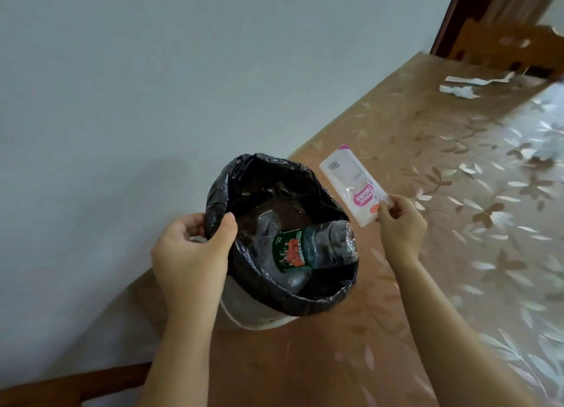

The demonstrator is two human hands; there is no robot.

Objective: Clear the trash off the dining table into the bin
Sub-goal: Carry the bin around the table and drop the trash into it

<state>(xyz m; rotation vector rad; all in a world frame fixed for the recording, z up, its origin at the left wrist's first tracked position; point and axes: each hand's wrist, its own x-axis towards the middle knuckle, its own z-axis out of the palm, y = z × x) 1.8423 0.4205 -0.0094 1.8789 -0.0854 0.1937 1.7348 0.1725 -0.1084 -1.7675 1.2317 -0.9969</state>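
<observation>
The left hand [192,254] grips the rim of the bin [280,232], thumb inside its black liner; a bottle [305,248] lies within. The right hand [399,223] pinches a wrapper [354,183] just beside the bin, above the table [457,193]. Paper scraps [460,89] lie at the far end.

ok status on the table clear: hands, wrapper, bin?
Left hand gripping bin liner rim. Right hand pinching white-pink wrapper, beside the bin, not in. Plastic bottle already inside. Paper scraps remain at table's far end.
</observation>
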